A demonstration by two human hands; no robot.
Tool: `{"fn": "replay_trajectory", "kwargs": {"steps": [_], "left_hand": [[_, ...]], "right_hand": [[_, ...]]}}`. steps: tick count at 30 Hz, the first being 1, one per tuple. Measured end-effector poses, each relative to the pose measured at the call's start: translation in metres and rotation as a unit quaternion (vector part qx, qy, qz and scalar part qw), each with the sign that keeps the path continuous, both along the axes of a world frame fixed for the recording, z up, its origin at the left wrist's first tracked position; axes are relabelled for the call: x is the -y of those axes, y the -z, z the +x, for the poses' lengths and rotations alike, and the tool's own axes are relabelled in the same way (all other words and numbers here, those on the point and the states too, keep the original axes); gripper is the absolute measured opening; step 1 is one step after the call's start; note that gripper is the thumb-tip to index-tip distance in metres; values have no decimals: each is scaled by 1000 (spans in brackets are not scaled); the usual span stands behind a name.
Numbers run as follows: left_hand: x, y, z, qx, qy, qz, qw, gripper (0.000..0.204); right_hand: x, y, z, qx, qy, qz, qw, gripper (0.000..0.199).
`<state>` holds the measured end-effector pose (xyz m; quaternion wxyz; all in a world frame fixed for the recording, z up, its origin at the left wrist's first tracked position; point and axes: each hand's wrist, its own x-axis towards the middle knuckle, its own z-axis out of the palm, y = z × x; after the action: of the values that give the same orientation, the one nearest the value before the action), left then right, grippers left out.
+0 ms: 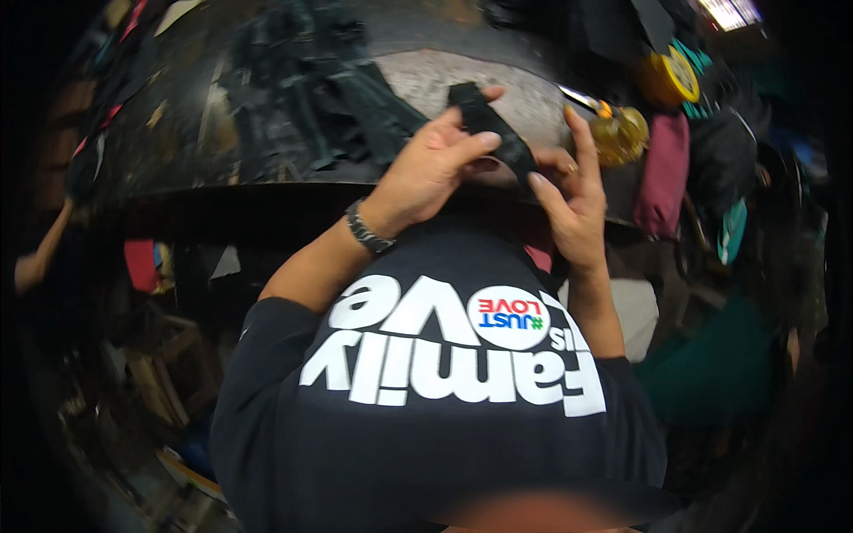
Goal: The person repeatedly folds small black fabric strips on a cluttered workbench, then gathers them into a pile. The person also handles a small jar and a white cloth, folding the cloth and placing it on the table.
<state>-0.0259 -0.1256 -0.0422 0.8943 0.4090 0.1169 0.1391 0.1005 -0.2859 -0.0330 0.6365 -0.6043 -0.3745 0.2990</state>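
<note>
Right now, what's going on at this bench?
A person holds a black strip in both hands over the edge of a dark, cluttered worktable. The left hand pinches it with thumb on top; the right hand grips its lower end. A pile of black scraps lies left, a maroon pouch right.

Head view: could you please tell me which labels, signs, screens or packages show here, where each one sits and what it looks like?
Screen: top right corner, a bright, pale lit panel, cut off by the frame.
Shirt print: on the dark shirt at lower centre, large white letters around a white circle with red and blue marks.
Yellow roll: upper right on the bench, round, with a pale face; its kind is unclear.
</note>
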Motion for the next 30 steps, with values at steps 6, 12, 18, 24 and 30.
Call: {"fn": "replay_trajectory", "kwargs": {"steps": [6, 12, 18, 24, 30], "left_hand": [[-62, -38, -27, 21, -92, 160, 983, 46], [-164, -57, -59, 66, -153, 210, 963, 33], [-240, -18, -118, -253, -332, 514, 749, 47], [-214, 27, -185, -321, -345, 574, 669, 37], [-216, 34, -183, -263, -307, 752, 521, 37]], "right_hand": [[-40, -20, -20, -73, -81, 41, 993, 75], [-128, -19, -49, -100, -156, 92, 978, 75], [-188, -2, -73, 101, -134, 20, 986, 78], [-191, -12, -81, 280, -106, 38, 953, 79], [-229, 0, -138, 452, -219, 19, 865, 86]]}}
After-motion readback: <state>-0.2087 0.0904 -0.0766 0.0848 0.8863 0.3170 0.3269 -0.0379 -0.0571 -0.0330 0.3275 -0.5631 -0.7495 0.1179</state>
